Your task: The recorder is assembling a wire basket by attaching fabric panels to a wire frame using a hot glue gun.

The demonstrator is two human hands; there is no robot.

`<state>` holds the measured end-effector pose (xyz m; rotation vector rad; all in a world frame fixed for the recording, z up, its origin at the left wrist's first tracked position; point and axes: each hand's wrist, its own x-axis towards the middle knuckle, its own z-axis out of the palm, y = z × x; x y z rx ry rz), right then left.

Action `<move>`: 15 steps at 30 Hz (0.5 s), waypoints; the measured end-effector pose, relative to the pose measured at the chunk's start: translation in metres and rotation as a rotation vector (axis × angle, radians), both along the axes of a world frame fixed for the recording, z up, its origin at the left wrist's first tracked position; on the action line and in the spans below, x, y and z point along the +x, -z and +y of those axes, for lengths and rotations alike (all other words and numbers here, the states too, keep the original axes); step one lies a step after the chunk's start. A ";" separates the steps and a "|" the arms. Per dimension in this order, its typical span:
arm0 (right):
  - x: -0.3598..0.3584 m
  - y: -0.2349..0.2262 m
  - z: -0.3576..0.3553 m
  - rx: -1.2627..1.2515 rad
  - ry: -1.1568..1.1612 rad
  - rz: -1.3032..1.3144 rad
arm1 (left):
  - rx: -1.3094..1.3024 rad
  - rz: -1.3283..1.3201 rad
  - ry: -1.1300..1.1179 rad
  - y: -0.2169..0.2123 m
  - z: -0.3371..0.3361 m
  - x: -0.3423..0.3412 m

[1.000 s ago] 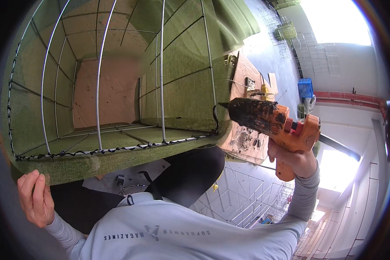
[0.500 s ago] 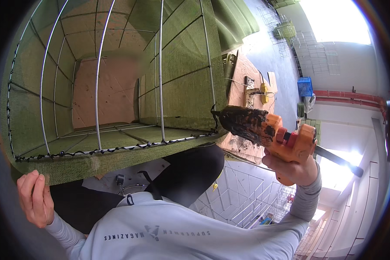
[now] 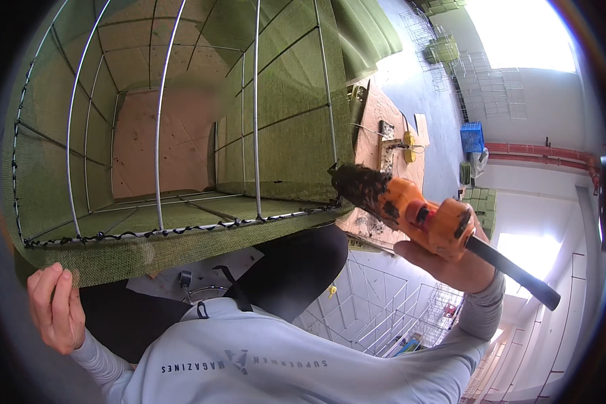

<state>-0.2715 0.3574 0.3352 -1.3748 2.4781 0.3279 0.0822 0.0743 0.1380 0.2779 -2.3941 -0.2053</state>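
Note:
A wire cage frame lined with green mesh fabric [image 3: 286,141] fills the upper left, and dark bead lines run along its near rim wire. At its near left corner, my left hand [image 3: 57,310] is closed on the fabric's loose edge, fingertips on top. My right hand [image 3: 444,262] grips an orange glue gun [image 3: 424,212] by its handle, which the hand mostly hides. Black residue coats the gun's front, and its nose is at the cage's right corner; whether it touches, I cannot tell. A black glue stick [image 3: 518,273] protrudes from the gun's rear.
Beyond the gun lies a brown board [image 3: 377,111] bearing a yellow plug connector [image 3: 409,145] and cord. Bare wire frames [image 3: 363,296] stand below my right arm. Farther off are a blue crate [image 3: 473,137], red pipes [image 3: 535,151] and stacked green-covered pieces [image 3: 481,202].
The glue gun has tilted, its rear end swinging downward and its body shifting slightly left, with the nose still at the cage corner. The cage has shifted slightly; my left hand stays put.

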 end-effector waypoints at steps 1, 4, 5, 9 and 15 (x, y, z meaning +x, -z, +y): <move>0.000 -0.002 -0.006 -0.004 0.064 0.011 | 0.002 0.003 -0.001 0.000 0.000 -0.001; -0.010 0.011 0.011 -0.074 0.085 -0.045 | -0.002 0.027 -0.006 0.001 -0.001 -0.001; -0.011 0.018 0.019 -0.196 0.049 0.047 | 0.003 0.020 0.001 0.001 -0.001 -0.001; -0.012 0.008 0.017 -0.098 0.074 -0.088 | 0.008 0.013 -0.003 0.000 -0.002 -0.002; -0.002 -0.005 0.011 0.028 -0.083 0.012 | 0.011 0.014 -0.003 -0.001 -0.001 -0.001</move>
